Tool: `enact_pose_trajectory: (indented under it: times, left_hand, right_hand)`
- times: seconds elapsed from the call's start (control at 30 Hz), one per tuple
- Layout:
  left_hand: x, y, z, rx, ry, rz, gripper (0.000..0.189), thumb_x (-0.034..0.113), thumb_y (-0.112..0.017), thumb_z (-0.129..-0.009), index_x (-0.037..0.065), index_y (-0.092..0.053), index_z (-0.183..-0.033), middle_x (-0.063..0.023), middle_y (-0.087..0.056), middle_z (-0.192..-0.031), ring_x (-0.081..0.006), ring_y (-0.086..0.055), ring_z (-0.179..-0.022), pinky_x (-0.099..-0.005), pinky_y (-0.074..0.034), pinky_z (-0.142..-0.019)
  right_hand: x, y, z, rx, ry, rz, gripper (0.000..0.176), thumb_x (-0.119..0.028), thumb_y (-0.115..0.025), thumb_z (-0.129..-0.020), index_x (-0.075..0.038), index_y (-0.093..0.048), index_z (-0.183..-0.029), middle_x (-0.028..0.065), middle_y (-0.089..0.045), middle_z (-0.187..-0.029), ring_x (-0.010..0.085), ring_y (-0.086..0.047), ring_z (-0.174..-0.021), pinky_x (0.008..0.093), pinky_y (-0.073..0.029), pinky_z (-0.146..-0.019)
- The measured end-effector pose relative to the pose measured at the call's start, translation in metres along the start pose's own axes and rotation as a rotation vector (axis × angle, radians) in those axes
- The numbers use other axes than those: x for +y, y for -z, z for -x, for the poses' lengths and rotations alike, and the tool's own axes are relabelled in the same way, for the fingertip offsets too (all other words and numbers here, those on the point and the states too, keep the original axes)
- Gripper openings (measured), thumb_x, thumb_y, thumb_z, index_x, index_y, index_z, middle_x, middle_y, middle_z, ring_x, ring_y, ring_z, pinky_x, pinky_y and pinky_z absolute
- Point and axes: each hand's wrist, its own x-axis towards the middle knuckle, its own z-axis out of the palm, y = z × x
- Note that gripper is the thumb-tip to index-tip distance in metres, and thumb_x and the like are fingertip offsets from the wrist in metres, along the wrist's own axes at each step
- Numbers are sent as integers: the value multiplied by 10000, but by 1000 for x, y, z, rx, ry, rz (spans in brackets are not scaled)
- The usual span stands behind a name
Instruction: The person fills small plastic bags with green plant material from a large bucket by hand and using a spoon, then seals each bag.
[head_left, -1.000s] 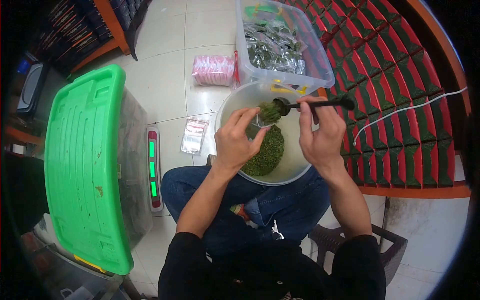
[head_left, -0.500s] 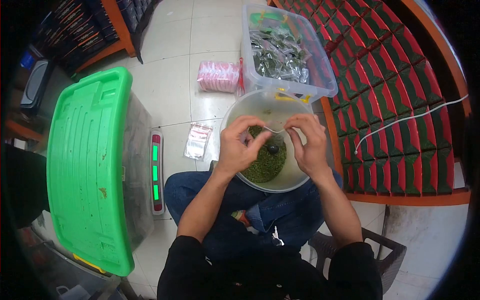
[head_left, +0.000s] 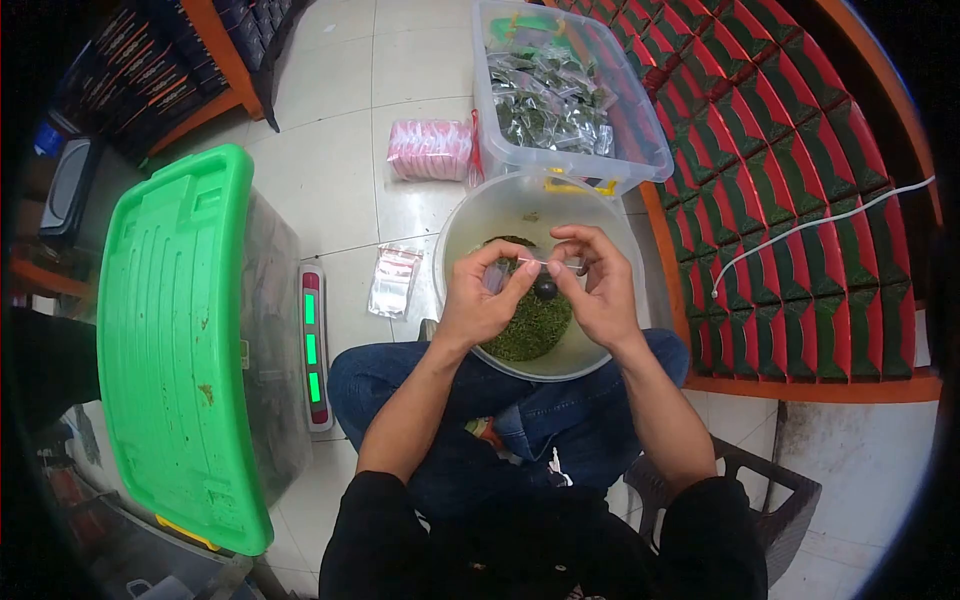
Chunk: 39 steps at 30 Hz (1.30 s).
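Note:
Over a round white tub (head_left: 592, 352), my left hand (head_left: 480, 300) and my right hand (head_left: 604, 300) face each other, thumbs and forefingers pinched. Between the fingertips stretches the pale top edge of a small clear zip bag (head_left: 545, 264). Another bit of clear plastic shows inside the curl of my left hand. Chopped dry green leaves (head_left: 532, 335) cover the tub's bottom, partly hidden by my hands. Just below the fingertips a black round knob (head_left: 546, 289) overlaps the leaves.
A clear bin (head_left: 640, 170) full of filled bags stands behind the tub. Left of it lie a pink-and-white bundle (head_left: 430, 150) and flat empty bags (head_left: 395, 282). A scale (head_left: 315, 345) sits beside the green-lidded box (head_left: 175, 340). Rows of red-and-green packs (head_left: 790, 200) line the right.
My hands have come closer together. The bag's edge, bowed between the fingers before, is now drawn nearly straight. The view has shifted slightly.

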Motion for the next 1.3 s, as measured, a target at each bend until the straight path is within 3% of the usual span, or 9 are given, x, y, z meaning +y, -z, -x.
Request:
enact_pose_trajectory:
  times: [0.33, 0.4, 0.47, 0.6, 0.77, 0.9, 0.93, 1.03, 1.3]
  left_hand:
    - [7, 11, -2, -135, 169, 32, 264, 86, -708, -960, 23, -605, -1196, -21, -644, -944, -67, -564, -675, -236, -500, -657]
    - [1, 19, 2, -464, 172, 27, 525, 68, -708, -938, 31, -425, -1379, -81, -687, -1018, -146, -648, -954, -285, -508, -863]
    - [1, 19, 1, -575, 293, 152, 624, 71, -720, -929, 47, -345, -1426, -102, -678, -1059, -155, -649, -1008, -297, -513, -886]
    - [-13, 22, -4, -655, 212, 24, 680, 74, -706, -941, 5, -252, -1443, -186, -666, -1146, -191, -684, -1069, -344, -542, -930]
    - [-5, 20, 1, -705, 406, 145, 736, 110, -730, -951, 13, -245, -1496, -149, -684, -1069, -207, -720, -990, -336, -568, -894]
    - [-19, 16, 10, -762, -161, -521, 605, 123, -770, -916, 53, -438, -1416, -96, -709, -972, -168, -718, -860, -343, -563, -777]
    - [28, 8, 4, -661, 236, -410, 519, 144, -797, -890, 40, -553, -1337, -82, -715, -939, -153, -692, -858, -326, -537, -790]
    - [14, 4, -3, -341, -158, -254, 395, 171, -811, -879, 29, -653, -1213, -78, -722, -922, -139, -665, -838, -302, -524, -789]
    - [15, 4, 4, -273, -85, -337, 106, 88, -783, -844, 18, -734, -907, -58, -698, -740, -89, -602, -701, -289, -504, -677]
  right_hand:
    - [3, 39, -16, 121, -275, 186, 315, -4, -726, -912, 15, -632, -1213, 92, -708, -1063, 89, -642, -923, 248, -510, -778]
    - [-20, 40, -30, 313, -296, 245, 264, -16, -731, -913, 22, -663, -1164, 126, -714, -1121, 106, -659, -962, 257, -522, -781]
    - [-36, 23, -43, 592, 206, -101, 186, -54, -761, -887, 24, -712, -1048, 162, -701, -1193, 177, -677, -1059, 294, -544, -825]
    - [-9, 5, -1, -169, 240, 523, 228, -76, -699, -906, -31, -708, -1129, 136, -698, -1214, 244, -664, -1113, 376, -510, -956]
    - [22, -5, 13, -54, 96, 199, 193, -124, -656, -957, -53, -701, -1130, 107, -712, -1166, 225, -655, -1040, 341, -490, -883]
    - [9, 24, 1, 174, -32, 99, 144, -152, -630, -988, -44, -691, -1064, 94, -723, -1123, 207, -648, -1006, 320, -472, -822]
    - [-3, 30, -1, 159, 47, 301, 119, -124, -636, -971, -24, -676, -1021, 97, -719, -1107, 237, -651, -996, 343, -467, -847]
    - [-9, 37, 1, -17, 263, 533, 104, -109, -656, -940, -29, -674, -1004, 110, -711, -1084, 296, -637, -1015, 368, -450, -893]
    - [-35, 8, 15, 49, 17, 861, 143, -193, -739, -888, -82, -672, -947, 75, -665, -1025, 291, -613, -1029, 433, -404, -905]
